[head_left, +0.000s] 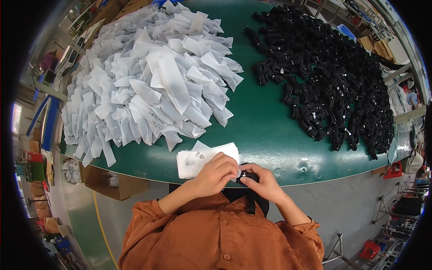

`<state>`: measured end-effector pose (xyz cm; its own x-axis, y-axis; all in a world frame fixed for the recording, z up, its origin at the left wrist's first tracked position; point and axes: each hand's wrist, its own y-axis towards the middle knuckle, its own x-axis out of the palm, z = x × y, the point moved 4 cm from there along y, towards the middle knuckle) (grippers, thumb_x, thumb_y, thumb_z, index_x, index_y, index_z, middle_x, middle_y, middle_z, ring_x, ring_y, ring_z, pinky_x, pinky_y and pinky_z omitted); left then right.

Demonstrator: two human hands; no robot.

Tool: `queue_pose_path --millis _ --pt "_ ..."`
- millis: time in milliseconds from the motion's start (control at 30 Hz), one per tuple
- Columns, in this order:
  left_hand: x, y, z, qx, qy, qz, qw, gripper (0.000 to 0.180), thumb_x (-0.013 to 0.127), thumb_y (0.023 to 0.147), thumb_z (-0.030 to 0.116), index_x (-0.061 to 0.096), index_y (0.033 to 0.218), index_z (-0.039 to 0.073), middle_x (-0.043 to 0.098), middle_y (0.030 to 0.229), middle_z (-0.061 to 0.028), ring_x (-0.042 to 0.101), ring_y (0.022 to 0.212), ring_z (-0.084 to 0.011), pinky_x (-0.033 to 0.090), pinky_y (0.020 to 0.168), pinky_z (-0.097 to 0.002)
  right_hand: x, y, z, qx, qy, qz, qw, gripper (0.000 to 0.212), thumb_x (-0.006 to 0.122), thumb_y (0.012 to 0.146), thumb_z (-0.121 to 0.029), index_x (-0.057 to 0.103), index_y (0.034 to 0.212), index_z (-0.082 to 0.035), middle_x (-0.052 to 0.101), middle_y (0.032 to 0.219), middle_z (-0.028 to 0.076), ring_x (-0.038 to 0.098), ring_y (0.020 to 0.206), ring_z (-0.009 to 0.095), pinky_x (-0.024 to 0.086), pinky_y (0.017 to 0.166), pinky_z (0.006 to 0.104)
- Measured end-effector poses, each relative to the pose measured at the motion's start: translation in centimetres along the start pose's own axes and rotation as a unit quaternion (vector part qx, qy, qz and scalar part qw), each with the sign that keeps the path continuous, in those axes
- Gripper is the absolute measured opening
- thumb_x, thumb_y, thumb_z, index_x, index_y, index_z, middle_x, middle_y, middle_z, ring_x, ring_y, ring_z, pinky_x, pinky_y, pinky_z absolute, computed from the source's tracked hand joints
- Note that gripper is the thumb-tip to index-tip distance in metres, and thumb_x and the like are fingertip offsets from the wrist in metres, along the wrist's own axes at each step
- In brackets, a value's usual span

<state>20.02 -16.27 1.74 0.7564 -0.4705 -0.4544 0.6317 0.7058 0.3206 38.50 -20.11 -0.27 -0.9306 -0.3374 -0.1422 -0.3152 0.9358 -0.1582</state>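
While a black cord bundle [251, 175] sits at the green table's [256, 123] near edge, the right hand [264, 181] grips it, maybe to keep it still. The left hand [219, 171] curls in close (I can't tell what it pinches). Flat white bags [185, 164] lie by that hand, likely for easy reach. Farther off, puffy white packets [168, 83] and black cords [335, 90] make two big piles, kept apart, perhaps so they don't mix.

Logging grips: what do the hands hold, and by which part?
Right hand: black cord bundle, exact part hidden. Left hand: apparently a pale bag, by its edge.

Green table [258, 117] gives passage between heaped white pouches [166, 83] and black cables [344, 90], seemingly to its far edge.
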Motion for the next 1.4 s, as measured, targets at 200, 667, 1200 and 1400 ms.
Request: queue_pose_path --millis 200,667,1200,1400 --pt "-0.5 -0.2 -1.0 -0.065 -0.008 0.049 0.997 0.014 0.069 0.084 -0.001 0.059 0.091 0.006 0.062 0.107 -0.0079 0.056 0.098 -0.0286 0.046 0.085 -0.036 0.4 -0.5 -3.4 -0.21 -0.253 0.031 0.944 0.033 0.079 0.083 -0.007 0.061 0.109 0.0 0.069 0.094 0.018 0.069 0.08 0.034 0.056 0.069 0.0362" --pt "-1.6 1.1 0.4 -0.055 -0.019 0.061 0.996 0.009 0.069 0.089 0.004 0.06 0.089 0.006 0.061 0.111 -0.0066 0.054 0.095 -0.0209 0.046 0.079 -0.0298 0.6 0.0 -3.6 -0.254 -0.134 0.182 0.941 0.03 0.077 0.082 0.003 0.062 0.108 0.0 0.061 0.111 0.016 0.065 0.08 0.024 0.054 0.065 0.0284" --pt "-4.1 4.8 -0.1 -0.124 -0.294 0.115 0.941 0.011 0.059 0.1 0.015 0.056 0.093 0.007 0.055 0.117 -0.0055 0.048 0.11 -0.0135 0.036 0.1 -0.031 -1.0 3.0 -7.2 -0.319 -0.148 0.255 0.901 0.046 0.084 0.078 -0.004 0.061 0.118 -0.001 0.059 0.117 0.017 0.062 0.082 0.02 0.053 0.067 0.0304" --pt "-15.7 7.7 -1.9 -0.081 -0.215 0.378 0.897 0.018 0.056 0.102 0.011 0.062 0.116 0.001 0.063 0.123 -0.0073 0.06 0.097 -0.0139 0.048 0.089 -0.0276 -9.2 6.3 -5.2 -0.202 -0.351 0.441 0.801 0.029 0.073 0.088 -0.009 0.062 0.113 -0.002 0.062 0.109 0.016 0.063 0.08 0.028 0.053 0.068 0.038"
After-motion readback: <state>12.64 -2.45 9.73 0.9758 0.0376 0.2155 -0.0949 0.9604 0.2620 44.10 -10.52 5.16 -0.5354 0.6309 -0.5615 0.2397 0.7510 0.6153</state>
